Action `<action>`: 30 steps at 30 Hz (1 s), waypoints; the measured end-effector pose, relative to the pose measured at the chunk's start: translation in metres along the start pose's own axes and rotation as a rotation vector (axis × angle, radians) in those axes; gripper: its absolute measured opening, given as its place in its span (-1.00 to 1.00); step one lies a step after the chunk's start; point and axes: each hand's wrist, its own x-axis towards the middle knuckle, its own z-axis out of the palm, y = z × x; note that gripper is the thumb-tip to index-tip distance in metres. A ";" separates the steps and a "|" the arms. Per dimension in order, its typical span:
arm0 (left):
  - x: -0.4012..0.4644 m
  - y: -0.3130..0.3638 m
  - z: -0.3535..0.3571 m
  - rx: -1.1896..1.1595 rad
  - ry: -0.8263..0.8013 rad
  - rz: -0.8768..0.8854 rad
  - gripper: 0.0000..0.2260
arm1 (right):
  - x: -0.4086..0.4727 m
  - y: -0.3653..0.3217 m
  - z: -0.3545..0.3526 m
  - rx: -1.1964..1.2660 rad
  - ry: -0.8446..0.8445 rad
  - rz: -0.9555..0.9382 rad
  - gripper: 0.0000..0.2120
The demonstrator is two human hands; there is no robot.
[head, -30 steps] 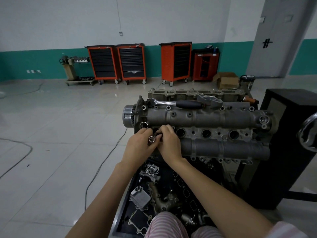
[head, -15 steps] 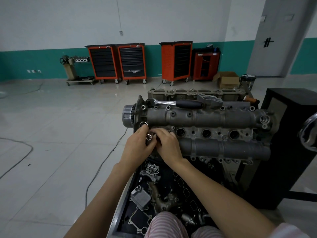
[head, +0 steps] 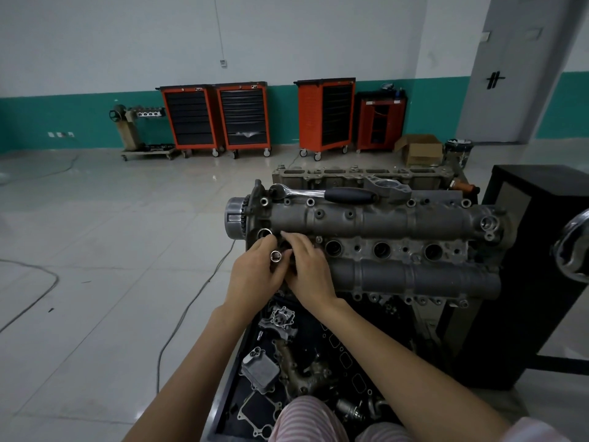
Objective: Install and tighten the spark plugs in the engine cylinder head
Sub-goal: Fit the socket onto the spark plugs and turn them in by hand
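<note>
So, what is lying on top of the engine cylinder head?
A ratchet wrench lies along the far top edge of the cylinder head, black handle pointing right. Both hands cover the leftmost plug hole, so its contents cannot be seen.

Single head view, looking forward-down, close over cylinder head (head: 382,218).

You see dim, even light; soft glare on the floor (head: 223,177) at 12 o'clock; edges bow, corners at 5 o'clock blur.

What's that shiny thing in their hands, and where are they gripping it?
A metal socket, held around its sides by the left hand and the right hand.
</note>
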 end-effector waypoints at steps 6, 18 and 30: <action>-0.001 -0.003 -0.003 -0.037 -0.060 0.016 -0.74 | -0.001 0.001 0.003 0.071 0.025 0.032 -0.74; 0.000 0.000 0.002 0.034 -0.041 -0.005 -0.67 | 0.000 -0.001 0.004 0.163 0.081 0.146 -0.83; 0.001 0.000 0.000 0.020 -0.070 -0.027 -0.68 | -0.001 0.004 0.003 0.139 0.044 0.099 -0.80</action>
